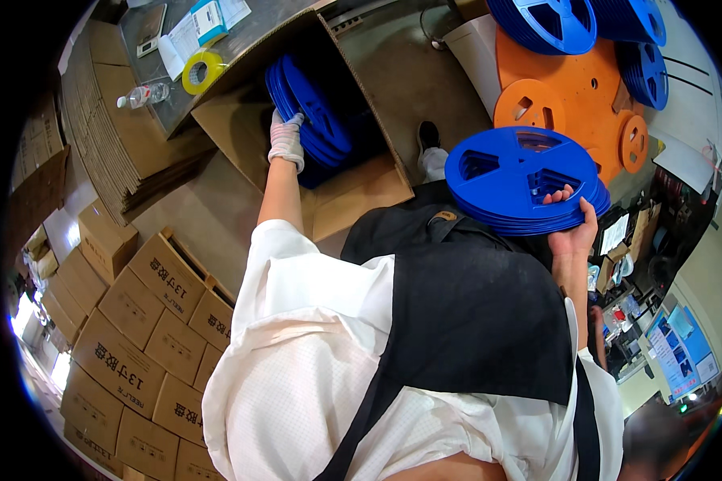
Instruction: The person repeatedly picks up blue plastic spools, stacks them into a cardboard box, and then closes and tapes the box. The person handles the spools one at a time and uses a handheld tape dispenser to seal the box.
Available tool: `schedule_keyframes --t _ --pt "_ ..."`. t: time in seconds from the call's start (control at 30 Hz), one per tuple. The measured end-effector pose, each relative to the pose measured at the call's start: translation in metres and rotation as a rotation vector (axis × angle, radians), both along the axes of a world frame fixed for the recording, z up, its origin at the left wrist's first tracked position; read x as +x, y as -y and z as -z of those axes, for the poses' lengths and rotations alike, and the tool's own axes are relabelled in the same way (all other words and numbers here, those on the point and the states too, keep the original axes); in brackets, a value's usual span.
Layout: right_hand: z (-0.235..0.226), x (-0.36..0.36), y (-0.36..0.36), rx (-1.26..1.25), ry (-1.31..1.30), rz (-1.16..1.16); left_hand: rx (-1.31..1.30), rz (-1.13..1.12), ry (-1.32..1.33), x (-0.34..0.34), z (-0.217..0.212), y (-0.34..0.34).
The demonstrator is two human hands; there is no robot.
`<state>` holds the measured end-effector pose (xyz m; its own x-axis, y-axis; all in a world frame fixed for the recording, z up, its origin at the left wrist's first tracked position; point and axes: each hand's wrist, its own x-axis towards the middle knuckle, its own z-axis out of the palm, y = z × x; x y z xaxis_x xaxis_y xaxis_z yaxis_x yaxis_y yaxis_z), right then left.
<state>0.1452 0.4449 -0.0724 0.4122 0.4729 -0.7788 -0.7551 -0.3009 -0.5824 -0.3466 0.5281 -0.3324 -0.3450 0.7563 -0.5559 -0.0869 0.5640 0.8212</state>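
In my right hand [569, 220], bare, is a stack of blue plastic reels [497, 200], with fingers hooked through a cutout and the thumb at the rim. The stack is tilted in front of my black apron [481, 313]. My left hand [285, 143], in a whitish glove, grips the near edge of more blue reels [317, 112] standing tilted inside an open cardboard box [361, 188]. Some of its fingers are hidden by the reels and the box's shadow.
An orange board [529, 60] with orange discs carries more blue reels [545, 24] at the upper right. Yellow tape [203, 72] and a plastic bottle [144, 96] lie beside the box. Flattened cardboard [112, 104] and stacked cartons [136, 353] stand at left. A person's shoe [429, 135] shows beyond.
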Motion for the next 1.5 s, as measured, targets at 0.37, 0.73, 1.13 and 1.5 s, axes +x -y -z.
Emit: schedule_keyframes --t 0.37,0.73,1.13,1.5 --pt "-0.006 -0.014 -0.01 -0.041 0.016 -0.035 -0.013 0.029 -0.132 0.003 0.023 0.003" --pt "-0.002 -0.01 -0.007 -0.037 0.041 -0.061 0.042 -0.241 0.219 0.025 -0.018 0.013" --pt "-0.001 -0.014 -0.007 -0.051 0.049 -0.07 -0.005 -0.095 0.083 0.022 0.023 0.012" --pt "0.0 -0.01 -0.003 -0.048 0.066 -0.063 0.043 -0.344 0.238 0.014 -0.014 0.028"
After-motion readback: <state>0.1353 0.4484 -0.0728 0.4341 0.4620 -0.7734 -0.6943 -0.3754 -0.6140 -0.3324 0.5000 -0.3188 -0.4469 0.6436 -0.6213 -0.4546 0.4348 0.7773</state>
